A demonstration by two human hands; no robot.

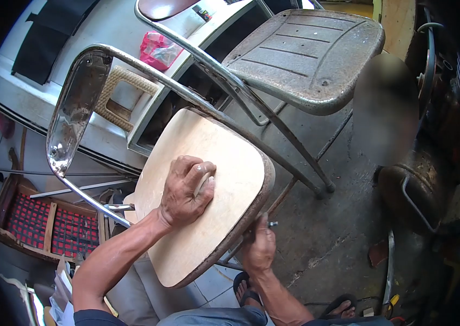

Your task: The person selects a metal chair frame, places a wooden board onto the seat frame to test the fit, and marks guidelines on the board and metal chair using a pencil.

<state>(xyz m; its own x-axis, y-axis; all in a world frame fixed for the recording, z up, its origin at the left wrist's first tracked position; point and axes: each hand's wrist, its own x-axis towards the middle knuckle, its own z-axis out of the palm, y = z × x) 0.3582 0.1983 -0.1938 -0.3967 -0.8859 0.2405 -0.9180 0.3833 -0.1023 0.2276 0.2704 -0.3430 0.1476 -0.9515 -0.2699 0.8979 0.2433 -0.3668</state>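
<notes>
A pale plywood panel (224,157) lies on the seat of a tilted metal-framed chair, whose rusty rim (265,190) shows along the right side. My left hand (186,190) rests on the panel with its fingers curled and thumb bent in; what it holds, if anything, is hidden. Beside the seat's lower right edge, my right hand (260,247) has its fingers closed, partly hidden under the rim. A small metal piece (273,223) sticks out by its fingertips; the rest of it cannot be made out.
Behind stands a second metal chair with a rusty seat (306,54). A white cabinet (99,38) holds a pink plastic bag (159,50). At left lies a wooden frame with red-and-black webbing (72,228). A blurred shape (387,108) is at right, and sandalled feet (247,293) are below.
</notes>
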